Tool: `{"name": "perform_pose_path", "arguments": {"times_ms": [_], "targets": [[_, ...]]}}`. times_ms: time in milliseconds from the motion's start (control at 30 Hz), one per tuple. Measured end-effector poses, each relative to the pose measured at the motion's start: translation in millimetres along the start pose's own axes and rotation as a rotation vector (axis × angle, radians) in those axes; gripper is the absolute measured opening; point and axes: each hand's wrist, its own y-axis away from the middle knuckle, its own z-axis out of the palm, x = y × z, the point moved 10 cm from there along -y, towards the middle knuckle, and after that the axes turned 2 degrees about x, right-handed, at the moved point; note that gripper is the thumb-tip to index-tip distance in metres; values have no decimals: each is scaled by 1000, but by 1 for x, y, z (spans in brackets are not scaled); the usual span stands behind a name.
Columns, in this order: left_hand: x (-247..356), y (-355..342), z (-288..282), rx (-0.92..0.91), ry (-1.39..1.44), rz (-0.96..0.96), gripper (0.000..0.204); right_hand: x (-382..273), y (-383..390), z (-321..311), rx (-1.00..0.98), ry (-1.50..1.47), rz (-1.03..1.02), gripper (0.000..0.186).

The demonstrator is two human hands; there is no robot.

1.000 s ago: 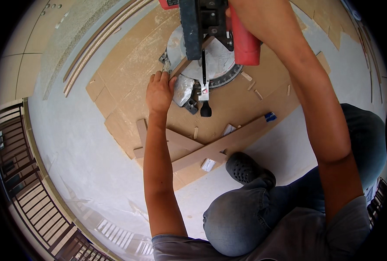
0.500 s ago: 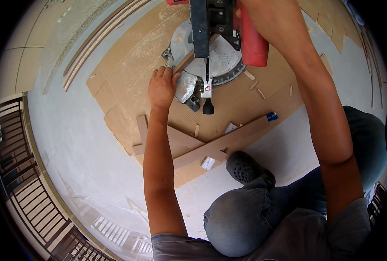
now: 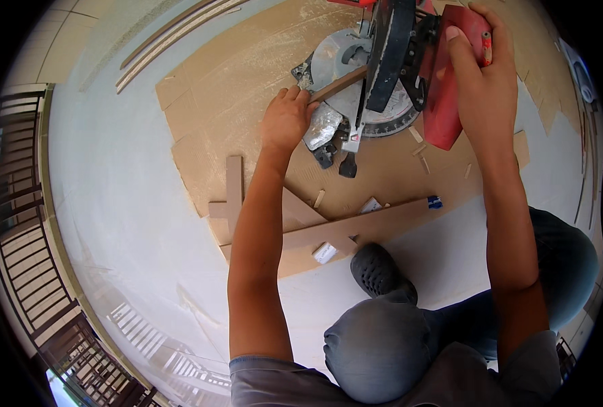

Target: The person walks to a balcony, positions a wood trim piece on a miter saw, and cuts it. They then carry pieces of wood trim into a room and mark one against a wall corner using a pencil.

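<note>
A miter saw [image 3: 396, 122] with a round grey turntable, a dark head and a red body stands ahead of me on cardboard. My right hand [image 3: 484, 74] is closed round the saw's red handle [image 3: 444, 115], thumb on top. A narrow brown wood strip [image 3: 342, 85] lies across the saw's table, and its far end goes out of sight behind the head. At the strip's near-left end, my left hand [image 3: 288, 119] is closed on it, fingers over the top. Beside that hand is a piece of silvery tape-wrapped material [image 3: 324, 127] on the saw's base.
Brown boards [image 3: 355, 220] lie crossed on the cardboard [image 3: 210, 122] near my shoe [image 3: 379, 271], with small wood offcuts [image 3: 416, 134] around. Long strips [image 3: 172, 47] rest on the floor at the far left. A dark railing [image 3: 27, 224] runs along the left edge.
The view has shifted, so the saw and both hands appear farther right. More of the right hand on the handle shows now. My left hand stays on the strip.
</note>
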Motion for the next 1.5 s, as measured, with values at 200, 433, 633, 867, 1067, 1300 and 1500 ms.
{"name": "perform_pose_path", "arguments": {"times_ms": [200,433,633,867,1067,1300,1500], "targets": [[-2,2,-1,11,65,-8,23,6,29,11,-24,-35,-75,45],[-9,10,-4,60,100,-41,22,18,62,22,-30,-62,-191,46],[-10,11,-3,53,109,-50,22,27,87,26,-37,-72,-200,46],[-12,9,2,64,122,-31,22,9,38,19,-88,-65,-130,46],[-14,12,-4,32,55,-45,22,-7,-147,20,-272,-153,67,36],[-10,9,0,-26,1,-40,23,21,-234,22,-346,-281,214,38],[-13,53,-45,117,-81,-19,28,127,-189,-25,-6,-113,-65,46]]}}
